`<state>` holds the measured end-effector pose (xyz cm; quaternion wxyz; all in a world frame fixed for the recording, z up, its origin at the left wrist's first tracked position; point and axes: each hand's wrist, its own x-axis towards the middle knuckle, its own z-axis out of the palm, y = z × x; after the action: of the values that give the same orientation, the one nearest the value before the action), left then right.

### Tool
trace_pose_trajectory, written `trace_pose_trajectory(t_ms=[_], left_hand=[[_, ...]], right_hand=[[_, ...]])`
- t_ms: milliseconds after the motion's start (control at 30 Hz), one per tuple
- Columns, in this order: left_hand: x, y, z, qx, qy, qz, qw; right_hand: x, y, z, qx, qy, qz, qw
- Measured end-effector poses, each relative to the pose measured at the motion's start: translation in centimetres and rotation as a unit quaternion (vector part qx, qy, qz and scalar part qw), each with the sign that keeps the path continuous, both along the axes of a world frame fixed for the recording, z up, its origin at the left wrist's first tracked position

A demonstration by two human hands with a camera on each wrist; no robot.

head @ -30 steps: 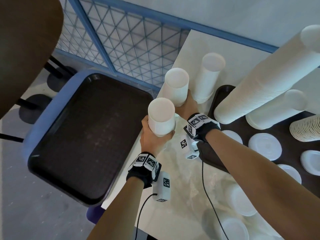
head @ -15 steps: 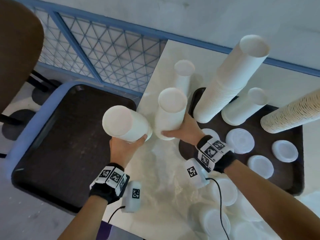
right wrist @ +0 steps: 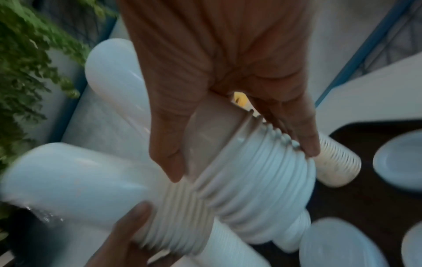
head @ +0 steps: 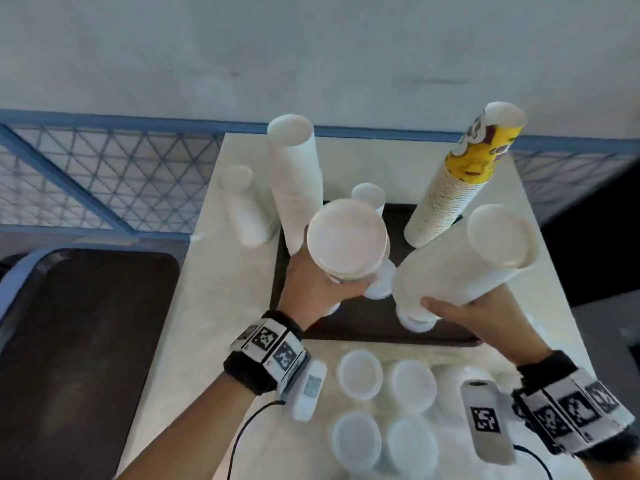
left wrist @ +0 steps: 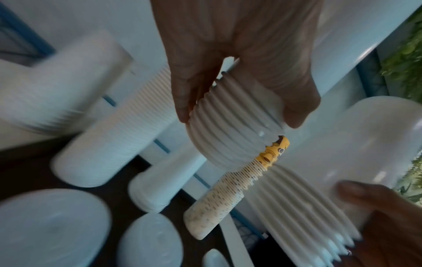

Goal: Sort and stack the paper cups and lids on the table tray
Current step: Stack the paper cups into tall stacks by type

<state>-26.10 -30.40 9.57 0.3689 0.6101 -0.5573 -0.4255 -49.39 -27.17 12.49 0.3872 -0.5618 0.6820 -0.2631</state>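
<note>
A pale wall rose at twelve o'clock above a blue-framed lattice railing; greenery, apparently a hedge, lay blurred beyond the white table.

White cup stacks, yellow-printed cup, seemingly brown tray

Your left hand grips one cup stack over the near left part of the tray; your right hand grips another cup stack just to its right, tilted rightward. Behind them on the tray stand a tall stack, a short stack and a printed stack leaning right. Left of the tray, one stack stands on the table. Four lids lie in front of the tray. A second tray sits left of the table.
</note>
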Motion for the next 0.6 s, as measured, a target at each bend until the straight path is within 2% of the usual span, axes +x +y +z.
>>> trace_pose_trajectory(t_ms=[67, 200, 400, 600], left_hand=[[-2.9, -2.9, 1.0, -0.040, -0.013, -0.007, 0.999], [-5.6, -7.8, 1.8, -0.075, -0.004, 0.064, 0.995], [-7.1, -11.5, 0.4, -0.025, -0.069, 0.080, 0.994], [-6.8, -10.5, -2.7, 0.028, -0.063, 0.065, 0.995]], right_hand=[[-1.7, 0.1, 0.2, -0.007, -0.001, -0.027, 1.000], [-3.3, -0.5, 1.6, -0.010, -0.006, -0.022, 1.000], [-4.2, -3.0, 3.7, -0.047, -0.007, -0.014, 0.999], [-2.6, -7.2, 6.8, -0.100, -0.034, -0.004, 0.994]])
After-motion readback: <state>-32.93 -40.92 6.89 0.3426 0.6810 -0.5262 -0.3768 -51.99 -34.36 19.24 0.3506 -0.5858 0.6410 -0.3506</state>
